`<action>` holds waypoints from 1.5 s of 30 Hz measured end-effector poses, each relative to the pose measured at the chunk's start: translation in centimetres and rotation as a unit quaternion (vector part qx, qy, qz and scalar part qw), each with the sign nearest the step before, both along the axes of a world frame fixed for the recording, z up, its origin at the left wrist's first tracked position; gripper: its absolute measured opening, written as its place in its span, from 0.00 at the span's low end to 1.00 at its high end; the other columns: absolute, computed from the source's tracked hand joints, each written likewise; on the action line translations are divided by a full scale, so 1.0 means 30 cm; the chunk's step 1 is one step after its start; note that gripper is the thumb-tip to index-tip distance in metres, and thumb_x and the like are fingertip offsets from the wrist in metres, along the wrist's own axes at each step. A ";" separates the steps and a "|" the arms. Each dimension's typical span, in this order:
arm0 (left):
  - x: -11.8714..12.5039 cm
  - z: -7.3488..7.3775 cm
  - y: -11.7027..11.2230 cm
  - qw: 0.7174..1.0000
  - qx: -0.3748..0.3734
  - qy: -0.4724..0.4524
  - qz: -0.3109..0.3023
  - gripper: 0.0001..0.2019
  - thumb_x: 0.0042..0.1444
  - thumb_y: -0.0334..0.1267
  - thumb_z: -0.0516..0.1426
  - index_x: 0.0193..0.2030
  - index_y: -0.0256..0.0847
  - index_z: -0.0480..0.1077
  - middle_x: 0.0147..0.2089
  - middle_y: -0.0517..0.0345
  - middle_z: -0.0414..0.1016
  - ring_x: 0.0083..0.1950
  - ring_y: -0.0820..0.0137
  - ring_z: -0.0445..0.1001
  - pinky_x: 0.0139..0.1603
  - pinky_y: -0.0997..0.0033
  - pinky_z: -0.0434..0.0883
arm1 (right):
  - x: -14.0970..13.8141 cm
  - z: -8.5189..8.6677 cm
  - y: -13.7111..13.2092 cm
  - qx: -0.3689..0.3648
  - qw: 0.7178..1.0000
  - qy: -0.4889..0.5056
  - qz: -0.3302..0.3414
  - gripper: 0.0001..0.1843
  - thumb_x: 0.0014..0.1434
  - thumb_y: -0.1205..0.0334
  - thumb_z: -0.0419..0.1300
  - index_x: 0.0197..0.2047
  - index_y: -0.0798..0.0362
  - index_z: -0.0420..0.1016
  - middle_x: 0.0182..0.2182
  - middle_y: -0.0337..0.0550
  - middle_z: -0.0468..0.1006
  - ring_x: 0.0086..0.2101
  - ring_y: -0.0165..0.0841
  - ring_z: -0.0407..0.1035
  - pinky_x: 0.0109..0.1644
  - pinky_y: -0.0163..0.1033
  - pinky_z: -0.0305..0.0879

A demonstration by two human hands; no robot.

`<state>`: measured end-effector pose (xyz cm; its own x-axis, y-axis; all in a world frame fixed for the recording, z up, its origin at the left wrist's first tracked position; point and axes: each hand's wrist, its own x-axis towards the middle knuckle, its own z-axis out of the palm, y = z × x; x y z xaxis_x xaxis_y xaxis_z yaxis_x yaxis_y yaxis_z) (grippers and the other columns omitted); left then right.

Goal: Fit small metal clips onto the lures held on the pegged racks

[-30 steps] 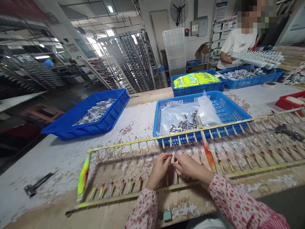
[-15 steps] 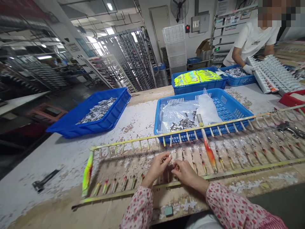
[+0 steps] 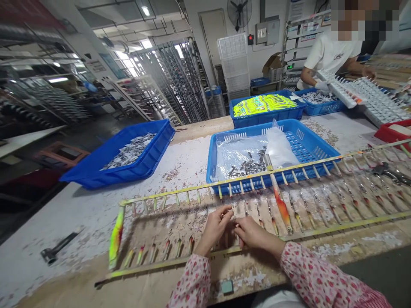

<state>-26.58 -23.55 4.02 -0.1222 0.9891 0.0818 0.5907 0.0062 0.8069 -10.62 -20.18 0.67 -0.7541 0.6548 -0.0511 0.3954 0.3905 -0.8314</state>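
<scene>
A long paint-stained rack [image 3: 167, 188] with yellow rails and rows of short pegs lies across the table in front of me. Inside it, my left hand [image 3: 217, 226] pinches at the upper part of a thin, shiny piece, mostly hidden by the fingers. Close beside it, my right hand [image 3: 253, 232] is closed with its fingertips lower on the same spot, near the lower rail. To the right, slim shiny metal pieces [image 3: 291, 201] stretch between the upper and lower pegs. Left of my hands, lower pegs with coloured tips [image 3: 167, 248] carry no such pieces.
Behind the rack stands a light blue basket [image 3: 321, 147] with dark metal pieces [image 3: 248, 166] on plastic. A deep blue tray [image 3: 128, 175] holds pale pieces. Pliers [image 3: 393, 173] lie right, a hammer-like tool [image 3: 59, 248] left. A co-worker [image 3: 330, 55] handles a white spiky tray [image 3: 343, 92].
My hands stay at the same place on the rack, with the fingers slightly shifted. The co-worker has moved a little left, and the near end of the white tray has risen.
</scene>
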 end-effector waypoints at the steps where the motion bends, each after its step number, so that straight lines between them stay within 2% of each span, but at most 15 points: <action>1: 0.003 -0.004 -0.005 1.000 -0.002 -0.024 0.016 0.16 0.57 0.47 0.52 0.42 0.39 0.73 0.31 0.57 0.74 0.32 0.68 0.71 0.35 0.71 0.66 | 0.006 0.017 0.004 0.034 0.999 -0.019 0.004 0.11 0.59 0.70 0.49 0.32 0.56 0.72 0.21 0.41 0.73 0.22 0.30 0.68 0.27 0.32 0.59; 4: 0.013 -0.007 -0.025 0.994 -0.004 -0.105 0.044 0.19 0.57 0.52 0.52 0.43 0.38 0.72 0.26 0.58 0.71 0.28 0.69 0.69 0.29 0.73 0.64 | 0.009 0.070 0.021 0.125 0.992 -0.028 -0.022 0.11 0.61 0.63 0.51 0.32 0.56 0.73 0.26 0.46 0.76 0.29 0.33 0.70 0.31 0.34 0.60; 8: 0.027 0.004 -0.044 0.974 -0.040 -0.219 0.029 0.19 0.55 0.55 0.54 0.37 0.38 0.70 0.22 0.64 0.64 0.19 0.77 0.58 0.20 0.78 0.57 | -0.020 0.110 0.042 0.166 0.983 0.072 -0.013 0.08 0.62 0.66 0.53 0.41 0.55 0.72 0.35 0.45 0.77 0.35 0.34 0.70 0.39 0.35 0.61; 11: 0.028 0.000 -0.052 0.953 -0.067 -0.292 0.038 0.20 0.53 0.55 0.56 0.34 0.38 0.68 0.19 0.69 0.58 0.16 0.81 0.51 0.17 0.80 0.51 | -0.043 0.095 0.041 0.177 0.978 0.110 -0.004 0.05 0.61 0.68 0.54 0.36 0.54 0.71 0.32 0.43 0.76 0.33 0.33 0.69 0.38 0.35 0.60; 14: 0.019 -0.018 -0.061 0.934 -0.070 -0.337 0.100 0.20 0.49 0.55 0.60 0.31 0.36 0.68 0.17 0.69 0.57 0.15 0.82 0.49 0.15 0.81 0.48 | -0.052 0.063 0.027 0.206 0.969 0.125 -0.049 0.06 0.62 0.68 0.53 0.34 0.55 0.68 0.30 0.43 0.73 0.32 0.33 0.67 0.36 0.35 0.60; 16: 0.011 -0.032 -0.068 0.914 -0.069 -0.377 0.135 0.20 0.46 0.54 0.62 0.28 0.35 0.67 0.16 0.69 0.57 0.15 0.84 0.48 0.15 0.82 0.47 | -0.055 0.045 0.015 0.255 0.957 0.125 -0.052 0.08 0.64 0.67 0.50 0.34 0.55 0.67 0.30 0.44 0.72 0.32 0.33 0.67 0.35 0.35 0.59; 20: -0.002 -0.050 -0.076 0.843 -0.057 -0.509 0.167 0.22 0.36 0.46 0.69 0.33 0.35 0.70 0.18 0.72 0.56 0.16 0.85 0.48 0.15 0.85 0.46 | -0.062 0.034 0.004 0.353 0.929 0.109 0.012 0.13 0.66 0.68 0.45 0.34 0.56 0.69 0.30 0.46 0.72 0.30 0.32 0.66 0.33 0.34 0.59; 22: -0.011 -0.054 -0.076 0.830 -0.043 -0.522 0.192 0.25 0.32 0.44 0.71 0.37 0.35 0.70 0.18 0.72 0.56 0.16 0.86 0.48 0.16 0.85 0.47 | -0.073 0.045 0.016 0.344 0.933 0.103 0.036 0.12 0.66 0.66 0.47 0.37 0.56 0.70 0.32 0.46 0.73 0.32 0.32 0.67 0.34 0.34 0.61; 24: -0.025 -0.057 -0.075 0.847 -0.025 -0.482 0.221 0.26 0.33 0.45 0.70 0.38 0.34 0.71 0.18 0.72 0.58 0.16 0.85 0.49 0.16 0.84 0.48 | -0.092 0.068 0.048 0.291 0.951 0.105 0.024 0.10 0.66 0.62 0.49 0.42 0.55 0.70 0.35 0.46 0.75 0.35 0.33 0.69 0.38 0.35 0.63; 27: -0.053 -0.057 -0.070 0.898 0.002 -0.358 0.256 0.22 0.39 0.48 0.66 0.36 0.34 0.72 0.18 0.69 0.61 0.16 0.82 0.51 0.16 0.81 0.50 | -0.143 0.116 0.124 0.223 0.970 0.090 -0.037 0.11 0.65 0.63 0.51 0.48 0.55 0.69 0.39 0.48 0.76 0.40 0.34 0.69 0.44 0.37 0.63; 30: -0.077 -0.054 -0.062 0.955 0.031 -0.194 0.223 0.16 0.46 0.48 0.61 0.32 0.35 0.74 0.23 0.61 0.69 0.23 0.74 0.64 0.23 0.77 0.60 | -0.208 0.163 0.202 0.219 0.975 0.023 -0.038 0.14 0.61 0.67 0.53 0.50 0.56 0.70 0.41 0.50 0.76 0.43 0.36 0.69 0.46 0.38 0.62; 32: -0.085 -0.053 -0.055 0.977 0.041 -0.096 0.188 0.13 0.49 0.46 0.59 0.29 0.36 0.74 0.26 0.58 0.72 0.29 0.70 0.68 0.30 0.74 0.64 | -0.246 0.184 0.237 0.207 0.978 -0.016 -0.025 0.11 0.60 0.68 0.54 0.45 0.56 0.74 0.38 0.49 0.77 0.40 0.37 0.70 0.44 0.38 0.63; 36: -0.083 -0.057 -0.040 0.984 0.036 -0.004 0.173 0.13 0.49 0.45 0.57 0.29 0.37 0.75 0.26 0.58 0.73 0.29 0.68 0.69 0.32 0.72 0.64 | -0.273 0.191 0.268 0.140 0.989 0.008 -0.044 0.08 0.54 0.72 0.55 0.32 0.54 0.75 0.31 0.44 0.78 0.34 0.34 0.71 0.39 0.35 0.63; 41: -0.066 -0.058 -0.018 0.989 0.025 -0.010 0.144 0.14 0.51 0.45 0.55 0.32 0.36 0.75 0.29 0.56 0.75 0.31 0.67 0.70 0.34 0.72 0.64 | -0.245 0.176 0.278 -0.071 0.992 0.095 -0.037 0.11 0.51 0.75 0.53 0.35 0.53 0.72 0.23 0.34 0.76 0.16 0.24 0.62 0.23 0.29 0.60; 45: -0.045 -0.054 -0.001 0.992 0.023 0.007 0.124 0.14 0.52 0.45 0.55 0.30 0.36 0.75 0.27 0.56 0.74 0.30 0.68 0.68 0.32 0.73 0.63 | -0.234 0.165 0.280 -0.139 0.979 0.142 -0.031 0.10 0.51 0.75 0.53 0.32 0.53 0.70 0.22 0.33 0.75 0.14 0.22 0.58 0.18 0.26 0.56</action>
